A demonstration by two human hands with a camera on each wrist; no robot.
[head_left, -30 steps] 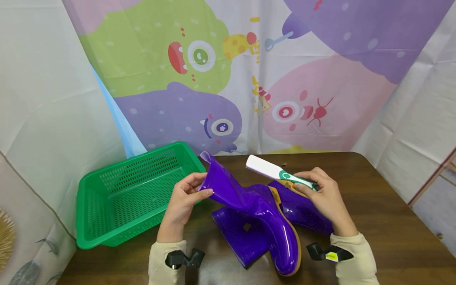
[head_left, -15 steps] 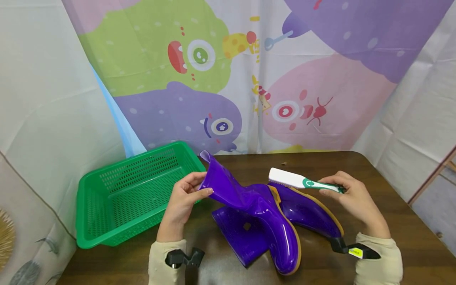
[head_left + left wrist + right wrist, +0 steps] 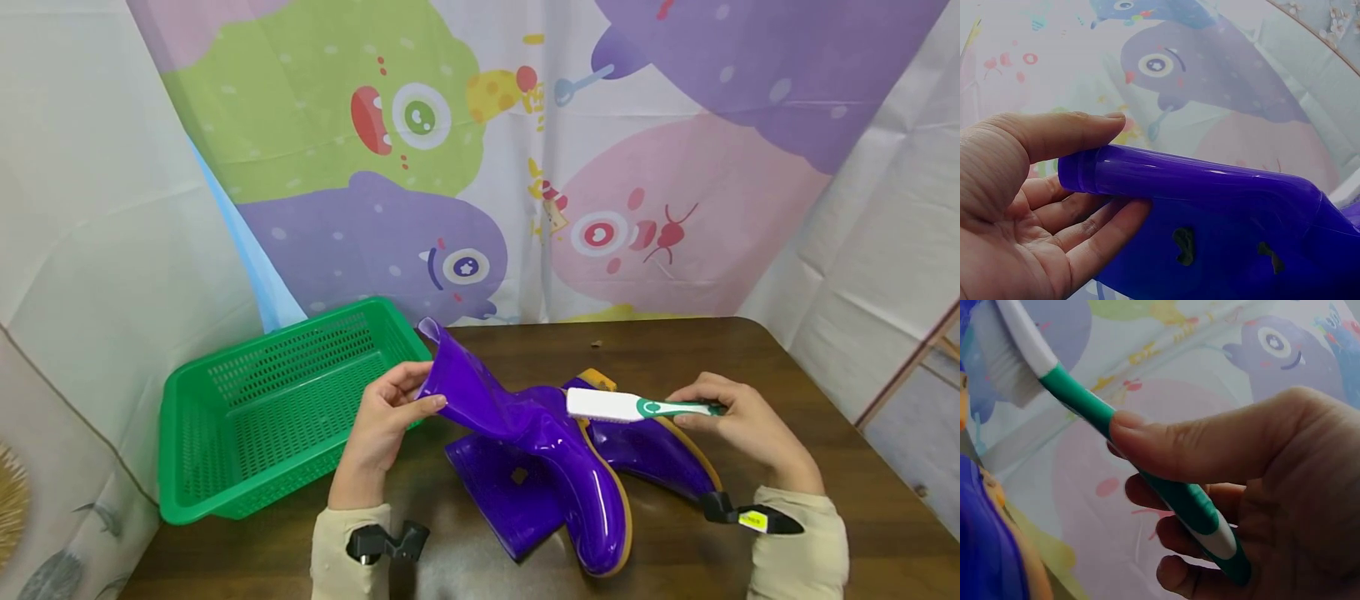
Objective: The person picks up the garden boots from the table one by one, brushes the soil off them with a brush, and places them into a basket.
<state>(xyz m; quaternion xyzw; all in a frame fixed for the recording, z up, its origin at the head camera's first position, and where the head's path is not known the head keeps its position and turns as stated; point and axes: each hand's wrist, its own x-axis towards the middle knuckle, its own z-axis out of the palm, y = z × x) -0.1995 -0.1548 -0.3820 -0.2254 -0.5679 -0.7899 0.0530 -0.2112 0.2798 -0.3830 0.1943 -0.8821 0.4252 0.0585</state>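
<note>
Gleaming, yellow-soled purple boot [image 3: 542, 437].

"What sort of place is this?"

"A small work corner screened off with cloth. A cartoon-monster sheet [image 3: 517, 179] hangs just behind a brown wood-grain table [image 3: 667, 346]."

"And the sides?"

"A pale left hanging [image 3: 90, 158] and a pale right hanging [image 3: 862, 242], both creased like fabric, flank it."

"It seems a filming setup, then?"

"That fits: there's a black left-wrist device [image 3: 388, 543] and a black right-wrist device [image 3: 750, 514]."

"In a home or a studio?"

"I can't tell. Past the sheet's edge there's only a blossom-patterned surface [image 3: 1337, 25]."
</note>
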